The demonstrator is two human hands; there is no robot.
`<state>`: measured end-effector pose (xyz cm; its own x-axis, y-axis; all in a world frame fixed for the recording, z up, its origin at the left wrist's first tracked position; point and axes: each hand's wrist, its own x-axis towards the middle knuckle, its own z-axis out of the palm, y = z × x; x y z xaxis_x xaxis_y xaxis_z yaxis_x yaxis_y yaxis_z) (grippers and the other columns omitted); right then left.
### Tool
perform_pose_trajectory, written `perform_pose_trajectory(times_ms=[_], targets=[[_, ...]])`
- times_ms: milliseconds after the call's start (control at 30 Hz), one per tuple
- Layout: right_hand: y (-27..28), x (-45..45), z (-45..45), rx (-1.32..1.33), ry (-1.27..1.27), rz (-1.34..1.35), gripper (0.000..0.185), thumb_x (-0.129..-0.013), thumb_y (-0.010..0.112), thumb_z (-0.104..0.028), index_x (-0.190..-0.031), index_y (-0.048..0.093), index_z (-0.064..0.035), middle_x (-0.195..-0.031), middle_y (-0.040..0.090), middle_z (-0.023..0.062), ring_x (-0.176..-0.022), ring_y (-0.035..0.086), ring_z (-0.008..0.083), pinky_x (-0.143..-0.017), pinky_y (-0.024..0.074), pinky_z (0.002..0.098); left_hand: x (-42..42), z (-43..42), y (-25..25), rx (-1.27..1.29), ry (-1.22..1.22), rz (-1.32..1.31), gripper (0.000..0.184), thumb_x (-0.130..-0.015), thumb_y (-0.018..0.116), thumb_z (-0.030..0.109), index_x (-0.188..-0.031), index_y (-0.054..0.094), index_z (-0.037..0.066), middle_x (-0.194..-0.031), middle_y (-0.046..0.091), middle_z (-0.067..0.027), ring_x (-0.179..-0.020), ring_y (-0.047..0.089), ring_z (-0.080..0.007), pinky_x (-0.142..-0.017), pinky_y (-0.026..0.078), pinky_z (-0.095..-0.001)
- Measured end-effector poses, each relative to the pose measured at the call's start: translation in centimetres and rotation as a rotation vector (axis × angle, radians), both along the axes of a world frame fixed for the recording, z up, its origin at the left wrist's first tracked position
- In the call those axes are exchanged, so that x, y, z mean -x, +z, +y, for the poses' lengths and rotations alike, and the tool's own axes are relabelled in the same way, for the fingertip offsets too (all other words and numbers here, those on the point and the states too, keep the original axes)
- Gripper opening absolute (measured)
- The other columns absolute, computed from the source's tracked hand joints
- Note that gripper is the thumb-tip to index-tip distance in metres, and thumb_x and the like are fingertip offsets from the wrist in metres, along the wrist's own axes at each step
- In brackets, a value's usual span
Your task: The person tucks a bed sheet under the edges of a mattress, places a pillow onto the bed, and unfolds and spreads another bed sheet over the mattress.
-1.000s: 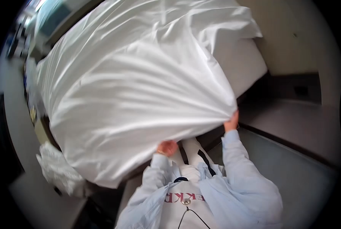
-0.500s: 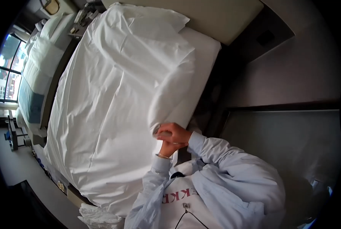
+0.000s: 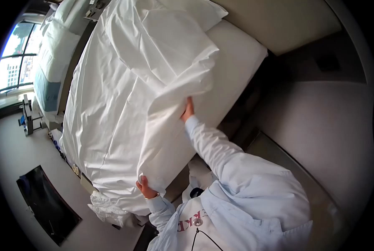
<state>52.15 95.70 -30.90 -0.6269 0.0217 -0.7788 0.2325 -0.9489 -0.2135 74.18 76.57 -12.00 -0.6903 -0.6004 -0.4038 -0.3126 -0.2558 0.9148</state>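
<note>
A large white duvet (image 3: 120,100), wrinkled and partly folded back, lies over the bed. Along the bed's near right side the white-sheeted mattress (image 3: 237,58) is uncovered. My left hand (image 3: 146,188) is closed on the duvet's edge near the bed's foot, thumb on top. Higher up the same folded edge, my right hand (image 3: 188,110) grips the duvet with its thumb up; its other fingers are hidden by the cloth.
A padded headboard (image 3: 287,25) stands at the upper right. Crumpled white linen (image 3: 109,209) lies by the bed's foot. Across the room are a second bed (image 3: 49,92) with a blue runner, a window (image 3: 17,58) and a dark television screen (image 3: 47,205).
My hands were together at the duvet's edge. They have moved apart: the right up toward the headboard, the left down toward the foot. The duvet's edge now stretches between them.
</note>
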Motion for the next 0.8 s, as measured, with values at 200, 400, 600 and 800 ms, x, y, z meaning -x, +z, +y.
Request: perform_pose_trajectory(times_ms=[200, 400, 600, 800], targets=[[3.2, 19.4, 31.8, -1.315, 0.057, 0.467, 0.036, -0.089, 0.039, -0.037, -0.094, 0.054, -0.0047, -0.089, 0.056, 0.0065, -0.078, 0.053, 0.0177, -0.073, 0.0456, 0.0321, 7.4, 10.9, 2.2, 0.541, -1.127, -0.048, 0.010, -0.075, 0.066, 0.010, -0.076, 0.061, 0.001, -0.062, 0.048, -0.0115, -0.054, 0.046, -0.0277, -0.051, 0.038, -0.0335], [24.1, 15.0, 53.6, -1.301, -0.574, 0.164, 0.037, -0.073, 0.061, -0.024, -0.099, 0.061, 0.0027, -0.093, 0.061, 0.0160, -0.080, 0.060, 0.0244, -0.069, 0.0498, 0.0331, 13.6, 23.0, -0.7, 0.254, -1.252, 0.294, 0.012, -0.076, 0.063, 0.011, -0.080, 0.061, -0.001, -0.065, 0.050, -0.0118, -0.064, 0.048, -0.0256, -0.059, 0.039, -0.0328], [10.4, 3.2, 62.2, -1.553, -0.512, -0.220, 0.047, -0.064, 0.073, -0.013, -0.106, 0.058, 0.0025, -0.103, 0.061, 0.0155, -0.088, 0.060, 0.0255, -0.078, 0.0484, 0.0362, 10.7, 26.3, -9.5, 0.234, -1.560, 0.098, 0.017, -0.083, 0.058, 0.017, -0.086, 0.061, 0.001, -0.086, 0.058, -0.0108, -0.082, 0.053, -0.0216, -0.074, 0.041, -0.0328], [4.3, 0.1, 58.7, -1.116, 0.128, -0.129, 0.085, -0.076, 0.067, -0.013, -0.140, 0.015, -0.0318, -0.136, 0.035, 0.0114, -0.122, 0.038, 0.0276, -0.097, 0.0302, 0.0459, 7.4, 21.6, -14.1, -0.134, -1.141, -0.106, 0.033, -0.077, 0.043, -0.008, -0.104, 0.057, 0.007, -0.101, 0.059, -0.0049, -0.094, 0.056, -0.0154, -0.081, 0.046, -0.0277]])
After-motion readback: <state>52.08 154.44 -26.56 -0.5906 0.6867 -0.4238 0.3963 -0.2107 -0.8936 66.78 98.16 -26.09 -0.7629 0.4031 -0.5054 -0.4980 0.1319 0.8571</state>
